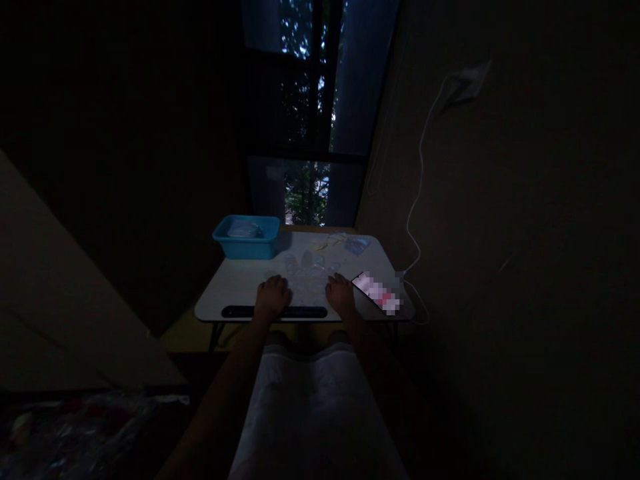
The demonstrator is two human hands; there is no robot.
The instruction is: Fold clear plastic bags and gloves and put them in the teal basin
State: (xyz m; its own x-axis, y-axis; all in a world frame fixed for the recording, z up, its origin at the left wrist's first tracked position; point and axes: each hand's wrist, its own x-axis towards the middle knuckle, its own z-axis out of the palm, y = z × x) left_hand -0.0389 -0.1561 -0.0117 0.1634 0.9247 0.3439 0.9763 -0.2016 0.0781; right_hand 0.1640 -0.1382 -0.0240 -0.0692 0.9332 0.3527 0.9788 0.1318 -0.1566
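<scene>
A clear plastic piece [305, 277] lies flat on the white table [235, 280], directly between the two hands. In the dim light it looks glove-shaped, with its long axis running away from the person toward the window. The left hand [273, 295] rests at its left edge and the right hand [341, 293] at its right edge, about equally near. Both sets of fingers seem bent down onto the table, but whether they pinch the plastic or only lie beside it cannot be told. Just behind the wrists a black strip [274, 311] runs along the table's near edge. Farther out stand a blue tub [246, 237] at far left, small packets [356, 245] at the far edge, and a phone [377, 293] beside the right hand, with a white cable [415, 200] leading up the wall.
</scene>
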